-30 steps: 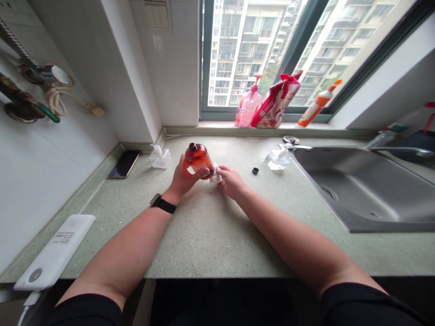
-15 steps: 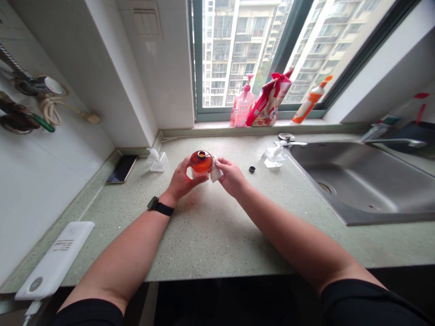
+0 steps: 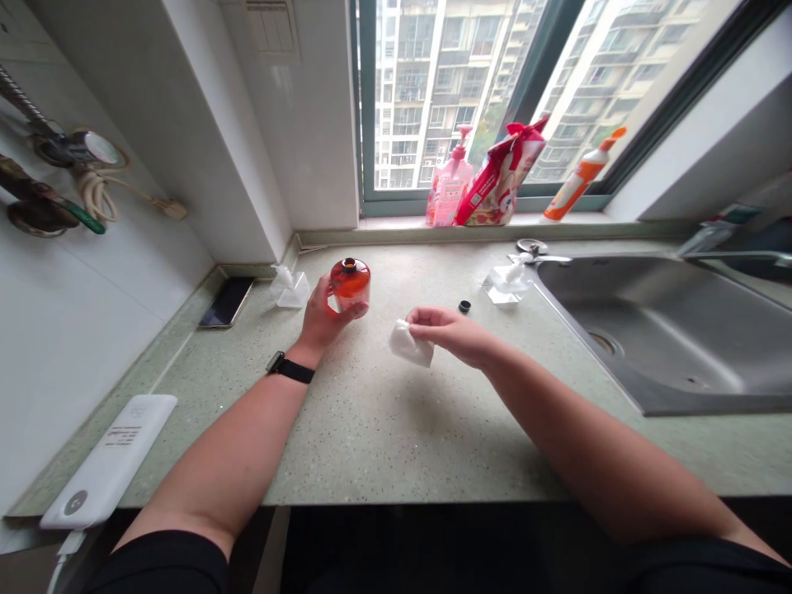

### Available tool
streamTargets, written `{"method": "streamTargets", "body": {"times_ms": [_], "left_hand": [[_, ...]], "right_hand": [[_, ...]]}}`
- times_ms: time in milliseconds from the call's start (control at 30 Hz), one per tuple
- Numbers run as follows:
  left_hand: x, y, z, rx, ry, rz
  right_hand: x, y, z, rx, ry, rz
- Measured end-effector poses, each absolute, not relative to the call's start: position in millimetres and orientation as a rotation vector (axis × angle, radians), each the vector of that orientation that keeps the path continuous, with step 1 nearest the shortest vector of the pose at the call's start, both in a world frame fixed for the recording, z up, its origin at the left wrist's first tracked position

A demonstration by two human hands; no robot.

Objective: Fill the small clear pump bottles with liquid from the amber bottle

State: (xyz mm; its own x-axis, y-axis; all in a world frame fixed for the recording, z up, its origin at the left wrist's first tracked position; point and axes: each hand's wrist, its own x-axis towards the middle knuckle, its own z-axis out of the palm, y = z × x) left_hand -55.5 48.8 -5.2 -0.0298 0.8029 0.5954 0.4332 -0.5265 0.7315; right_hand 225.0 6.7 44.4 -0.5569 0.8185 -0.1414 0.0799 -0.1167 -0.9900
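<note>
My left hand (image 3: 326, 318) is wrapped round a reddish-orange see-through bottle (image 3: 351, 285) with an uncapped dark neck. The bottle is upright above the counter. My right hand (image 3: 451, 332) pinches a crumpled white tissue (image 3: 412, 345), which hangs from the fingertips over the counter, apart from the bottle. A small black cap (image 3: 464, 306) lies on the counter just beyond my right hand. Left of the bottle stands a clear pump bottle (image 3: 289, 289) with a whitish pump, and a similar clear pump bottle (image 3: 507, 283) stands near the sink.
The steel sink (image 3: 631, 400) is set into the speckled counter (image 3: 365, 445) at the right. A phone (image 3: 227, 302) and a white power bank (image 3: 110, 462) lie along the left wall. On the windowsill stand a pink pump bottle (image 3: 450, 190), a red bag (image 3: 502, 177) and an orange-white bottle (image 3: 582, 177).
My right hand has drawn the tissue away from the bottle, toward me and to the right. The bottle in my left hand has shifted slightly left and away from me.
</note>
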Motion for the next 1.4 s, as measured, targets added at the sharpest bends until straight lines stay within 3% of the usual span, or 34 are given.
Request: {"method": "streamTargets", "body": {"times_ms": [133,267,700,833,1000,1400], "left_hand": [[-52.5,49.3,-9.1,1.856,1.313,1.478],[-47.0,40.6,-6.6,1.914,1.329,1.375],[-43.3,34.8,-5.0,2.083,1.348,1.163],[-45.5,35.8,-1.2,2.114,1.34,1.218],[-51.9,23.7,19.2,2.177,1.444,1.58],[-27.7,-15.6,42.4,2.503,1.244,1.437]], "right_hand": [[222.1,-6.8,26.5,-1.014,-2.201,1.659],[223.0,-9.3,19.3,-1.138,-2.533,0.921],[370.3,78.0,8.7,-1.558,-1.169,-0.146],[391.4,93.7,-13.2,-1.804,-1.218,-0.065],[385.6,99.8,-23.1,-1.859,-1.278,0.088],[328.8,53.8,24.7,-1.364,-1.427,0.155]]}}
